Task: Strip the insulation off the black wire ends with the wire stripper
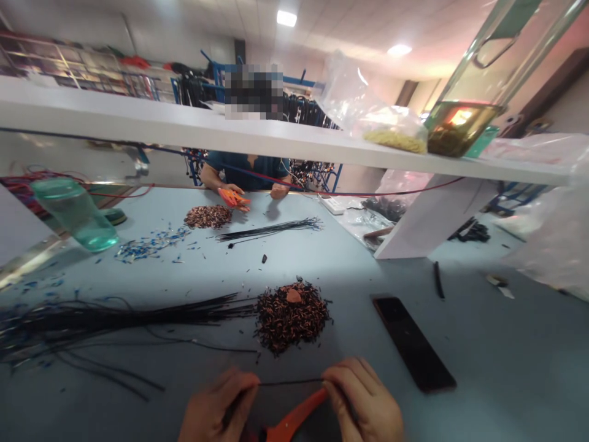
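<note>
A short black wire [291, 382] is stretched level between my two hands near the bottom of the view. My left hand [221, 405] pinches its left end and my right hand [365, 399] pinches its right end. Below the wire is a tool with an orange handle [297, 418], its upper tip close to my right fingers; whether I touch it I cannot tell, and its lower part is cut off. Just beyond my hands lies a heap of short black and copper-coloured pieces [292, 319]. A long bundle of black wires [138, 316] reaches from the left up to this heap.
A black phone [414, 344] lies to the right. Across the table sits a person, with an orange tool [234, 198] at one hand. Further off are a thin wire bundle [271, 229], blue scraps [150, 244] and a green bottle [76, 215]. A white shelf [276, 138] spans above.
</note>
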A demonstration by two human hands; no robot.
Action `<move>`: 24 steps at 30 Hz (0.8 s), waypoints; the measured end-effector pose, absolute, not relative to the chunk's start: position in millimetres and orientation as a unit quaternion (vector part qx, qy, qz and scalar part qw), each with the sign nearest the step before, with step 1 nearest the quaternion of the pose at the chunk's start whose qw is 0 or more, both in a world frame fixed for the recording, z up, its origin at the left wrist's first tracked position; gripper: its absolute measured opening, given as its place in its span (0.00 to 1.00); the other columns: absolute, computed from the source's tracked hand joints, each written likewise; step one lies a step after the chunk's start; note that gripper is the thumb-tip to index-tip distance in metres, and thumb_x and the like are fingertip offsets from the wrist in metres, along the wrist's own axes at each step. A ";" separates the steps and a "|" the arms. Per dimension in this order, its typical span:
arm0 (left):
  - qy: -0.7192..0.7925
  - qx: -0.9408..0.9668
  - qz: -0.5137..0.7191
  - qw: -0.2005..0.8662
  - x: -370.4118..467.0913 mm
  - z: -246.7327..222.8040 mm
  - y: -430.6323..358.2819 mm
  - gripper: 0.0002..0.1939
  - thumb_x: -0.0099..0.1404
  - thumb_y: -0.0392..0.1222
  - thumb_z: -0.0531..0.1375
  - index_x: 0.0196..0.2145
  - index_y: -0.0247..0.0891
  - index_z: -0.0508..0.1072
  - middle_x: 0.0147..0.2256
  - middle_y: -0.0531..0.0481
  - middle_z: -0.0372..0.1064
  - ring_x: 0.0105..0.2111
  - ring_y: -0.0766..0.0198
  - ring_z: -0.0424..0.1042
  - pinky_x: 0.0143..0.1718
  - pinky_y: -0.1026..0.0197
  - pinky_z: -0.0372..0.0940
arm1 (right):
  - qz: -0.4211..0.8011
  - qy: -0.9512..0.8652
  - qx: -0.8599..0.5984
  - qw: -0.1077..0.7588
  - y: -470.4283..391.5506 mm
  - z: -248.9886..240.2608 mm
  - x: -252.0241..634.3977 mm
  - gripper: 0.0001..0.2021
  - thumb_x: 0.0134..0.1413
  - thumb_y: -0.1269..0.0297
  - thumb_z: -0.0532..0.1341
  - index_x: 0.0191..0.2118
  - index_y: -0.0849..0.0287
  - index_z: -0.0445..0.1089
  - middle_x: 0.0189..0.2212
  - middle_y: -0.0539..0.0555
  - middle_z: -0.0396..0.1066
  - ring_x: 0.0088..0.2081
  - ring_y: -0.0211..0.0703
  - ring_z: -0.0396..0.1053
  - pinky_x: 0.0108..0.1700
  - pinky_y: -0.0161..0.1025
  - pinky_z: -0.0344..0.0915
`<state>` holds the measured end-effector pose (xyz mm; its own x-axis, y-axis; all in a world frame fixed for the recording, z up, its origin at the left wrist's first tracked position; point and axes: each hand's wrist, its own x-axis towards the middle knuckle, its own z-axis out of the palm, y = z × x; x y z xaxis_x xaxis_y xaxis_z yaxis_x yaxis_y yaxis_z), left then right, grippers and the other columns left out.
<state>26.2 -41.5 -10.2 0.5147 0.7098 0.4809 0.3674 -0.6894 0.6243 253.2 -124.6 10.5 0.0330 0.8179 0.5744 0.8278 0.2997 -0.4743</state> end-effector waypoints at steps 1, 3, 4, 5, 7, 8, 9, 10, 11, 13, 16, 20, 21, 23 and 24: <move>0.327 0.837 0.379 0.222 25.9 -11.6 -40.8 0.09 0.69 0.39 0.53 0.34 0.42 0.73 0.25 0.54 0.75 0.24 0.69 0.76 0.27 0.73 0.68 | -0.005 -0.695 -0.597 0.401 -125.3 12.2 255.5 0.06 0.59 0.73 0.55 0.35 0.56 0.68 0.27 0.51 0.71 0.29 0.42 0.69 0.30 0.37 0.67; 0.342 0.833 0.385 0.202 24.8 -14.1 -39.5 0.09 0.69 0.41 0.54 0.34 0.42 0.73 0.27 0.54 0.77 0.26 0.68 0.77 0.28 0.73 0.69 | -0.002 -0.694 -0.601 0.397 -125.9 14.2 258.6 0.06 0.59 0.72 0.56 0.35 0.55 0.68 0.27 0.52 0.72 0.29 0.43 0.70 0.30 0.38 0.67; 0.351 0.832 0.386 0.191 24.0 -15.1 -38.9 0.09 0.68 0.42 0.54 0.34 0.42 0.74 0.28 0.54 0.77 0.27 0.68 0.78 0.28 0.73 0.69 | 0.003 -0.696 -0.598 0.398 -126.0 14.7 259.3 0.06 0.59 0.72 0.56 0.35 0.55 0.68 0.27 0.51 0.72 0.29 0.43 0.70 0.30 0.38 0.68; 0.360 0.831 0.384 0.182 23.1 -15.9 -38.4 0.08 0.68 0.42 0.55 0.34 0.42 0.74 0.28 0.55 0.77 0.27 0.67 0.78 0.28 0.73 0.70 | 0.009 -0.699 -0.592 0.401 -126.0 15.1 259.7 0.06 0.59 0.72 0.56 0.36 0.55 0.69 0.27 0.51 0.72 0.29 0.43 0.70 0.30 0.38 0.68; 0.381 0.829 0.371 0.173 21.3 -17.1 -38.0 0.08 0.68 0.42 0.55 0.34 0.42 0.74 0.27 0.56 0.77 0.26 0.68 0.78 0.28 0.73 0.70 | 0.025 -0.703 -0.580 0.412 -125.8 15.8 259.9 0.05 0.58 0.72 0.57 0.36 0.55 0.69 0.26 0.51 0.72 0.29 0.42 0.70 0.30 0.37 0.68; 0.391 0.828 0.363 0.172 20.4 -17.7 -38.0 0.09 0.68 0.42 0.55 0.34 0.42 0.74 0.27 0.56 0.77 0.26 0.68 0.78 0.28 0.74 0.70 | 0.033 -0.703 -0.575 0.417 -125.8 16.2 260.1 0.05 0.58 0.72 0.58 0.35 0.55 0.69 0.26 0.51 0.72 0.28 0.42 0.71 0.30 0.36 0.69; 0.398 0.827 0.357 0.173 19.7 -18.3 -38.1 0.09 0.68 0.42 0.55 0.34 0.43 0.74 0.27 0.56 0.77 0.26 0.68 0.78 0.28 0.74 0.70 | 0.042 -0.701 -0.573 0.422 -125.8 16.6 260.3 0.05 0.57 0.71 0.58 0.35 0.55 0.69 0.26 0.50 0.72 0.28 0.41 0.71 0.30 0.35 0.69; 0.402 0.826 0.353 0.176 19.2 -19.1 -38.1 0.08 0.68 0.42 0.54 0.34 0.43 0.74 0.27 0.56 0.77 0.26 0.68 0.78 0.28 0.74 0.70 | 0.051 -0.697 -0.575 0.426 -125.9 16.8 260.6 0.05 0.58 0.71 0.58 0.35 0.54 0.69 0.26 0.50 0.72 0.28 0.41 0.71 0.29 0.35 0.69; 0.404 0.824 0.354 0.178 18.8 -19.8 -37.9 0.08 0.68 0.42 0.54 0.35 0.43 0.73 0.28 0.56 0.77 0.27 0.68 0.78 0.28 0.74 0.70 | 0.060 -0.689 -0.580 0.431 -126.0 16.7 260.9 0.05 0.58 0.70 0.58 0.34 0.54 0.69 0.26 0.50 0.72 0.28 0.41 0.71 0.29 0.34 0.68; 0.397 0.824 0.363 0.181 18.7 -20.7 -36.4 0.08 0.68 0.42 0.55 0.36 0.42 0.73 0.29 0.56 0.78 0.28 0.68 0.78 0.29 0.74 0.70 | 0.077 -0.665 -0.598 0.441 -126.3 15.6 261.0 0.05 0.59 0.68 0.58 0.33 0.54 0.70 0.26 0.50 0.72 0.28 0.41 0.71 0.29 0.34 0.68; 0.375 0.829 0.381 0.163 19.3 -17.9 -32.3 0.08 0.68 0.40 0.54 0.40 0.43 0.73 0.33 0.53 0.78 0.33 0.66 0.78 0.33 0.71 0.72 | 0.085 -0.614 -0.631 0.467 -126.9 12.0 259.6 0.08 0.60 0.63 0.57 0.31 0.54 0.70 0.25 0.50 0.71 0.28 0.42 0.71 0.30 0.35 0.67; 0.365 0.835 0.406 0.064 19.1 -9.2 -33.8 0.15 0.66 0.36 0.54 0.49 0.42 0.73 0.46 0.44 0.74 0.45 0.58 0.75 0.44 0.58 0.72 | 0.064 -0.576 -0.643 0.500 -127.2 5.8 253.3 0.09 0.61 0.62 0.57 0.30 0.54 0.70 0.25 0.50 0.71 0.28 0.41 0.70 0.32 0.35 0.66; 0.353 0.836 0.417 0.041 18.8 -8.1 -36.9 0.16 0.66 0.35 0.54 0.49 0.42 0.73 0.48 0.43 0.74 0.47 0.56 0.74 0.46 0.56 0.71 | 0.064 -0.572 -0.641 0.508 -127.1 3.5 250.0 0.08 0.60 0.62 0.57 0.30 0.54 0.70 0.25 0.50 0.71 0.27 0.41 0.70 0.31 0.35 0.66; 0.302 0.845 0.441 0.016 18.8 -8.7 -45.3 0.15 0.68 0.35 0.53 0.49 0.43 0.73 0.46 0.44 0.75 0.48 0.56 0.73 0.49 0.53 0.68 | 0.070 -0.575 -0.627 0.521 -126.3 -3.2 240.5 0.08 0.60 0.63 0.58 0.30 0.54 0.70 0.24 0.50 0.70 0.26 0.41 0.70 0.29 0.35 0.66; 0.269 0.852 0.450 0.009 19.5 -10.3 -49.6 0.15 0.69 0.35 0.52 0.48 0.44 0.73 0.44 0.45 0.77 0.48 0.57 0.74 0.51 0.53 0.67 | 0.073 -0.583 -0.615 0.526 -125.4 -7.8 234.3 0.07 0.60 0.64 0.57 0.31 0.54 0.70 0.23 0.50 0.70 0.26 0.41 0.70 0.28 0.35 0.65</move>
